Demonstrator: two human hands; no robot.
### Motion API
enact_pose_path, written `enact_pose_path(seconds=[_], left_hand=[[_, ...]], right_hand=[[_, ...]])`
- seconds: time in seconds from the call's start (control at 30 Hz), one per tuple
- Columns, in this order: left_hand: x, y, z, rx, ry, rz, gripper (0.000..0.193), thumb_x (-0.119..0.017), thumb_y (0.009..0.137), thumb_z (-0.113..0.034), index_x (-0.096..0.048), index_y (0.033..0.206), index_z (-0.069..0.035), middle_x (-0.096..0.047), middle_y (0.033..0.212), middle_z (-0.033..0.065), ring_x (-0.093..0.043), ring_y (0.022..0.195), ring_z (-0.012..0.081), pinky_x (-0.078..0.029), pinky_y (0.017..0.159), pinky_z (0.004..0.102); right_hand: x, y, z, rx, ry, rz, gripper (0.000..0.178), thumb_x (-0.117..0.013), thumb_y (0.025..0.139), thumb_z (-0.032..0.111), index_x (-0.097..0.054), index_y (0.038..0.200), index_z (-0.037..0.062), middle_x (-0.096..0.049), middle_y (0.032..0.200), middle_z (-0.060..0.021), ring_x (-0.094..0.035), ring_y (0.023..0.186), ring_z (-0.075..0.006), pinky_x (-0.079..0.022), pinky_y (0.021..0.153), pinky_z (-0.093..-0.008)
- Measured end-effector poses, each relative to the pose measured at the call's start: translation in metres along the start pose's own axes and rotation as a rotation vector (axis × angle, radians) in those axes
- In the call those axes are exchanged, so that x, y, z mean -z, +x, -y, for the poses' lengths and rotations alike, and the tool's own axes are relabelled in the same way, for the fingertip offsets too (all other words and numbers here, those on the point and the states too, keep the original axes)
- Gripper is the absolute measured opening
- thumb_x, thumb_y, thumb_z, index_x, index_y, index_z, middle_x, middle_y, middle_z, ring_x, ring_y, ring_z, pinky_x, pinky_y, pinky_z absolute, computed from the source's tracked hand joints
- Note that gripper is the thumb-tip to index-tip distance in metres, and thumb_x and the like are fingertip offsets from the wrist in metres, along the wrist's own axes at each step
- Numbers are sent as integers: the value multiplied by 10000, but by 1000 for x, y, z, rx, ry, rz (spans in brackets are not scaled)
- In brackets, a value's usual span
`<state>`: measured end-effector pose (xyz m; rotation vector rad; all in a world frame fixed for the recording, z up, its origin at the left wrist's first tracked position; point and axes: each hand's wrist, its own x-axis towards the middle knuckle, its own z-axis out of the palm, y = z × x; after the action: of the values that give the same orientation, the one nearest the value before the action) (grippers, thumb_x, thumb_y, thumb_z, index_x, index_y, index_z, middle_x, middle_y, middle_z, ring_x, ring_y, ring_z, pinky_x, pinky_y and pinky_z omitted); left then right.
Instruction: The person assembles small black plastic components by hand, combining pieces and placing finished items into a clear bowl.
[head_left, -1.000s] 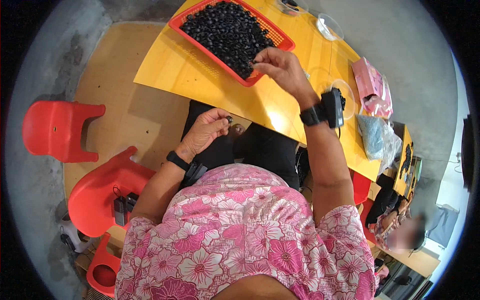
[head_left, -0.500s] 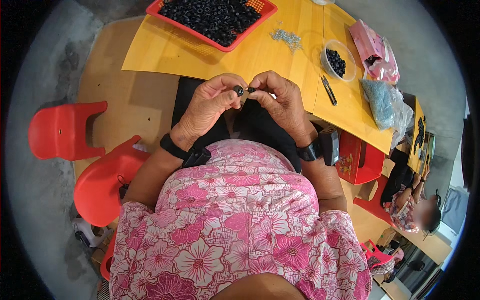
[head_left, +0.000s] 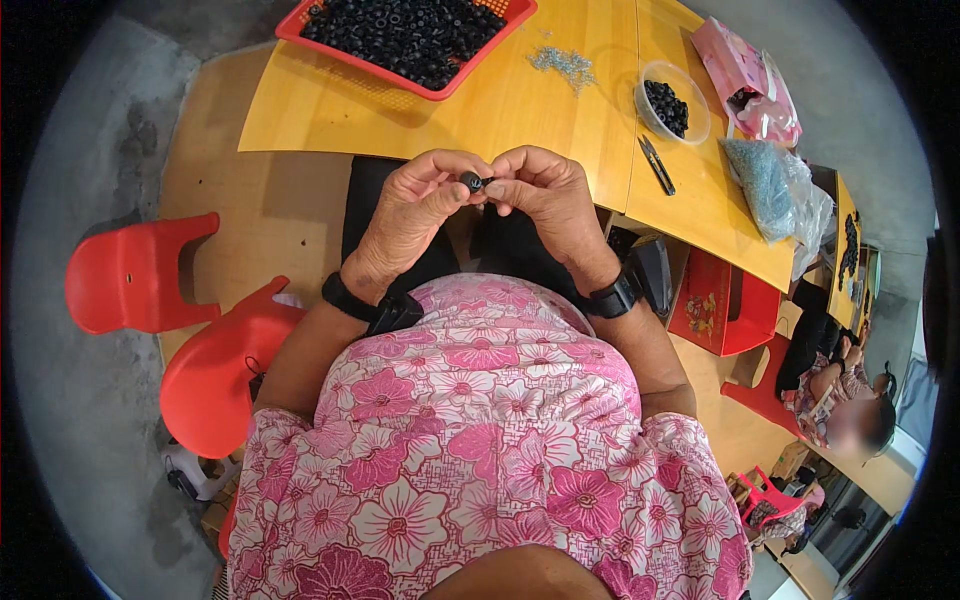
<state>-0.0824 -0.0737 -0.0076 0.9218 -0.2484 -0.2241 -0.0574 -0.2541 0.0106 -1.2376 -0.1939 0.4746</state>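
Observation:
Both my hands meet over my lap, just off the table's near edge. My left hand (head_left: 415,203) pinches a small round black knob-like part (head_left: 470,182) between thumb and fingertips. Fingertips of my right hand (head_left: 548,198) are closed on a small black piece (head_left: 488,182) that touches or nearly touches the knob's right side. Its exact kind is mostly hidden by the fingers. At the far left of the table, a red plastic basket (head_left: 437,93) holds a heap of similar black parts (head_left: 400,40).
On the yellow table (head_left: 500,115) lie a scatter of small silvery pieces (head_left: 565,67), a clear tub (head_left: 700,122) of black parts, thread snips (head_left: 657,166), a pink bag (head_left: 745,75) and a bag of grey-blue pieces (head_left: 760,190). Red chairs (head_left: 215,370) stand left. Another person (head_left: 835,395) sits far right.
My right hand has shifted slightly left, bringing its small black piece against or very near the knob in my left hand. The whole view has tilted a little.

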Motion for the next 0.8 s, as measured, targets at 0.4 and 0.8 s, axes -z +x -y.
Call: enact_pose_path(seconds=[0.4,0.8], left_hand=[[6,-2,0,-21,40,-19,151,-600,876,-96,-586,1008,-23,-597,1030,69,-570,950,145,-455,857,281],[10,0,1,-27,104,26,185,-617,874,-136,-582,1021,-30,-587,1046,68,-545,982,143,-428,892,291]], right_hand=[[-6,1,-15,-123,309,-68,109,-622,848,44,-627,941,-13,-656,844,-85,-578,695,-104,-488,659,-220],[-6,2,-4,-265,288,-113,189,-616,855,56,-623,1014,-46,-658,860,-91,-599,727,-125,-500,681,-228]])
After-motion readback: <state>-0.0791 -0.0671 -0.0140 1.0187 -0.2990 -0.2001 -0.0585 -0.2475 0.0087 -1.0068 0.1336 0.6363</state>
